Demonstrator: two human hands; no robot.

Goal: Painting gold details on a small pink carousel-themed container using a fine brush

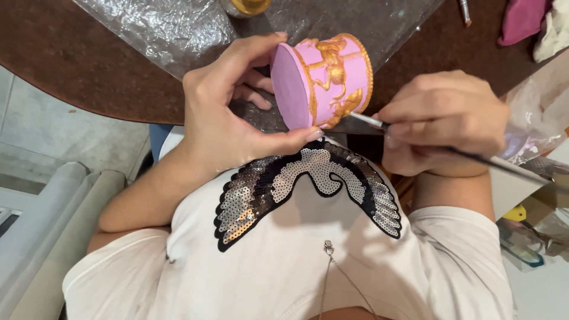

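Home craft spot, plastic-covered brown table point(71, 65), thin paintbrush point(474, 157), rags point(533, 24)

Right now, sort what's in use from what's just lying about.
In use:
left hand
pink round box with gold relief
right hand
thin brush

Lying about:
gold-lidded jar
pink cloth
plastic sheet

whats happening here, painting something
A person holds a small pink round box tipped on its side in the left hand, flat base facing the camera. The right hand holds a thin brush, its tip touching the gold raised decoration low on the box's side. This happens over a brown table covered partly with clear plastic sheet. A gold-topped jar sits at the far edge.
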